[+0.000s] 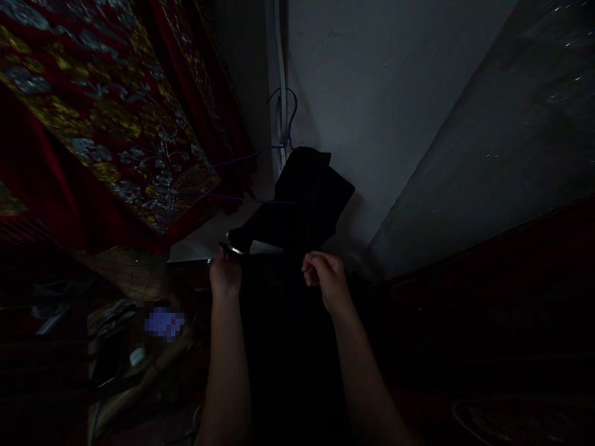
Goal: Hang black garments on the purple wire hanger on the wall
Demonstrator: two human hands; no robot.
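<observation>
A black garment [309,198] hangs at the middle of the head view, over one side of a purple wire hanger [251,200]. My right hand [324,272] is closed in a pinch at the garment's lower edge; the dim light blurs where cloth and fingertips meet. To the left, my left hand [225,272] has its fingers curled at a dark end of the garment, beside a shiny curved strip [235,248]. Its fingertips are partly lost in shadow. The hanger's hook goes up beside a pale vertical cable [280,56].
A red cloth with gold and silver embroidery [134,124] hangs at upper left. Behind the garment stands a pale wall [372,80], with a clear plastic-like sheet [488,142] to the right. Cluttered items, including a small white object [137,356], lie at lower left.
</observation>
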